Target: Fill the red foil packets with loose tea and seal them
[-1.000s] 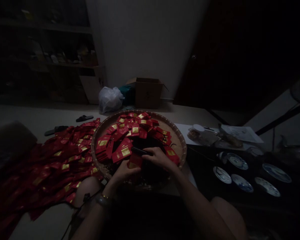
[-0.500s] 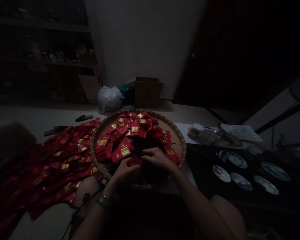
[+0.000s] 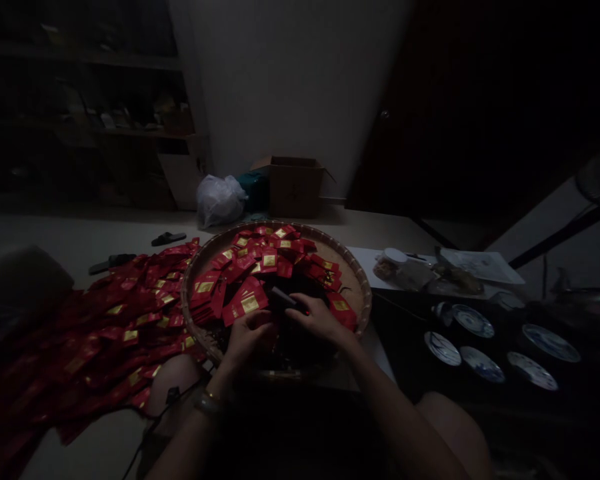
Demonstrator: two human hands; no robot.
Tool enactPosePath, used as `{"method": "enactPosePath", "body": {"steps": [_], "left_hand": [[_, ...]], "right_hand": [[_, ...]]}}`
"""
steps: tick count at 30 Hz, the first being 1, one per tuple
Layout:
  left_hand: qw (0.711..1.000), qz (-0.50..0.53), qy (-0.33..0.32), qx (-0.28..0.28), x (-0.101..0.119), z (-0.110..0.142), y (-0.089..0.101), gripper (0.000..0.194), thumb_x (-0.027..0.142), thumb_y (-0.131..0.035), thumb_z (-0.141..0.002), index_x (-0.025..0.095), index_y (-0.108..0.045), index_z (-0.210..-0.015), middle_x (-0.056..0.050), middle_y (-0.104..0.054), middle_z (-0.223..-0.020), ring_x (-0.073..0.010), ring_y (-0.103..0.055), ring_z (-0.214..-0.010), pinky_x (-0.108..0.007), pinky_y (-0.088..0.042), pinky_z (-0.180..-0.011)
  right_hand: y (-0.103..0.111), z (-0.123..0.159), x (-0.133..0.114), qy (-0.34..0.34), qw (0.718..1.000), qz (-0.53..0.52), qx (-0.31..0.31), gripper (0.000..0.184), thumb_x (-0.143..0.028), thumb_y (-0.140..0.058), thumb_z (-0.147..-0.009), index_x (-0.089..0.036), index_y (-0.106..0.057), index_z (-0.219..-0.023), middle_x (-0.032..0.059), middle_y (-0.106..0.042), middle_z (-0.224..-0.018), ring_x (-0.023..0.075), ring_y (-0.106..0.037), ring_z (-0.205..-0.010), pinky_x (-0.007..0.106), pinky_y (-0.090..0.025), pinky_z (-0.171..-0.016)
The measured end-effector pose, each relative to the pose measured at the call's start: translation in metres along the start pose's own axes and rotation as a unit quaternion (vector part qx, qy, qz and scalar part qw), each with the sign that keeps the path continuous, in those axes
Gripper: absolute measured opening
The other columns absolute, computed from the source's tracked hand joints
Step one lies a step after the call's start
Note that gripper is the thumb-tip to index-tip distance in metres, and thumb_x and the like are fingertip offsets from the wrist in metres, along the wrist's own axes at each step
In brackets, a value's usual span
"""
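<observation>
Many red packets [image 3: 269, 261] with gold panels are heaped along the left and far sides of a round woven tray [image 3: 359, 270], and a loose pile of packets [image 3: 130, 335] is spread over the floor at left. A slim dark handheld device [image 3: 283, 297] is gripped between the thumb and fingers of the right hand [image 3: 320, 319], above the tray's shaded middle; a small red light is seen beside those fingers. The left hand [image 3: 246, 337] is held just left and near, its fingers curled toward the thumb; whether anything is pinched there cannot be told in the gloom. Blue-and-white dishes [image 3: 483, 364] are set out at right
</observation>
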State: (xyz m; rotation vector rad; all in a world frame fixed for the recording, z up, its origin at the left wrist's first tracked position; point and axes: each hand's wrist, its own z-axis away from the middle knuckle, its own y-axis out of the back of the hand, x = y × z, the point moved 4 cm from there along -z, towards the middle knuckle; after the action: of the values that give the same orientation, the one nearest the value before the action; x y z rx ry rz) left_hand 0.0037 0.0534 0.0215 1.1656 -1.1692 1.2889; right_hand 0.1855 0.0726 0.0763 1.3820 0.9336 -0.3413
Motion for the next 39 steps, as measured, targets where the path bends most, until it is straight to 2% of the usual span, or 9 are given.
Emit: {"method": "enactPosePath", "body": {"steps": [7,12,18,23,26,30,32,34,39], "left_hand": [[0.999,0.016,0.002,0.049,-0.003,0.001,0.006,0.031,0.042,-0.077,-0.056,0.016,-0.074,-0.073,-0.004,-0.073,-0.071,-0.0211,-0.066,-0.073,-0.028,-0.050,-0.069],[0.999,0.038,0.005,0.028,-0.002,0.003,0.003,0.037,0.048,-0.076,-0.056,0.015,-0.074,-0.074,-0.002,-0.072,-0.069,-0.0189,-0.064,-0.069,-0.025,-0.048,-0.064],[0.997,0.073,0.035,0.002,-0.003,0.004,0.001,0.046,0.058,-0.074,-0.055,0.013,-0.064,-0.059,0.003,-0.058,-0.051,-0.0103,-0.050,-0.049,-0.020,-0.037,-0.047],[0.996,0.073,0.045,-0.019,-0.008,0.004,-0.004,0.052,0.063,-0.069,-0.057,0.015,-0.054,-0.050,0.005,-0.047,-0.043,-0.0076,-0.040,-0.042,-0.020,-0.030,-0.042],[0.998,0.056,0.028,0.006,-0.011,-0.001,0.001,0.050,0.065,-0.065,-0.061,0.015,-0.062,-0.058,0.000,-0.058,-0.053,-0.0134,-0.051,-0.052,-0.024,-0.040,-0.050],[0.991,-0.003,-0.022,0.129,-0.018,-0.009,0.022,0.054,0.058,-0.044,-0.080,0.014,-0.069,-0.099,-0.010,-0.070,-0.096,-0.0242,-0.063,-0.089,-0.034,-0.049,-0.075],[0.975,-0.121,-0.077,0.172,-0.014,-0.013,0.031,0.042,0.042,-0.044,-0.084,0.015,-0.066,-0.107,-0.011,-0.065,-0.111,-0.0251,-0.059,-0.104,-0.038,-0.046,-0.088],[0.930,-0.303,-0.129,0.161,-0.004,-0.019,0.034,0.034,0.026,-0.050,-0.081,0.015,-0.065,-0.110,-0.013,-0.060,-0.121,-0.0261,-0.052,-0.114,-0.040,-0.040,-0.099],[0.767,-0.641,-0.034,0.010,0.009,-0.035,0.034,0.030,0.017,-0.055,-0.081,0.015,-0.062,-0.110,-0.017,-0.058,-0.115,-0.0303,-0.054,-0.108,-0.041,-0.046,-0.086]], "right_hand": [[0.016,0.009,0.058,-0.122,0.973,0.195,-0.012,0.038,-0.028,-0.065,-0.076,-0.017,-0.063,-0.113,0.0136,-0.066,-0.112,0.0277,-0.060,-0.103,0.035,-0.045,-0.087],[-0.038,0.000,0.008,0.018,0.997,-0.053,0.056,0.029,-0.033,-0.063,-0.079,-0.022,-0.066,-0.105,0.0062,-0.067,-0.104,0.0191,-0.062,-0.095,0.029,-0.047,-0.082],[-0.062,-0.003,-0.005,-0.019,0.979,-0.165,0.116,0.015,-0.031,-0.064,-0.075,-0.019,-0.068,-0.065,0.0033,-0.067,-0.070,0.0175,-0.061,-0.069,0.027,-0.047,-0.067],[-0.060,0.005,0.007,-0.018,0.979,-0.182,0.089,0.020,-0.031,-0.058,-0.077,-0.018,-0.069,-0.067,0.0041,-0.069,-0.071,0.0180,-0.062,-0.070,0.027,-0.047,-0.066],[-0.048,-0.008,0.015,-0.045,0.979,-0.181,0.086,0.023,-0.036,-0.058,-0.076,-0.017,-0.070,-0.068,0.0043,-0.070,-0.070,0.0197,-0.063,-0.070,0.028,-0.048,-0.065],[0.006,-0.050,0.032,-0.103,0.919,-0.305,0.229,0.033,-0.046,-0.059,-0.075,-0.014,-0.067,-0.081,0.0033,-0.067,-0.070,0.0180,-0.062,-0.060,0.029,-0.051,-0.057],[0.027,-0.069,0.040,-0.095,0.861,-0.407,0.290,0.033,-0.042,-0.057,-0.077,-0.016,-0.063,-0.097,0.0035,-0.066,-0.084,0.0150,-0.064,-0.065,0.028,-0.054,-0.061],[0.024,-0.079,0.046,-0.099,0.847,-0.441,0.279,0.034,-0.036,-0.058,-0.078,-0.018,-0.058,-0.108,0.0035,-0.064,-0.094,0.0126,-0.065,-0.069,0.026,-0.055,-0.064],[-0.063,-0.064,0.060,-0.197,0.923,-0.306,0.126,0.036,-0.026,-0.056,-0.080,-0.016,-0.057,-0.114,0.0074,-0.064,-0.097,0.0107,-0.062,-0.062,0.024,-0.055,-0.054]]}}
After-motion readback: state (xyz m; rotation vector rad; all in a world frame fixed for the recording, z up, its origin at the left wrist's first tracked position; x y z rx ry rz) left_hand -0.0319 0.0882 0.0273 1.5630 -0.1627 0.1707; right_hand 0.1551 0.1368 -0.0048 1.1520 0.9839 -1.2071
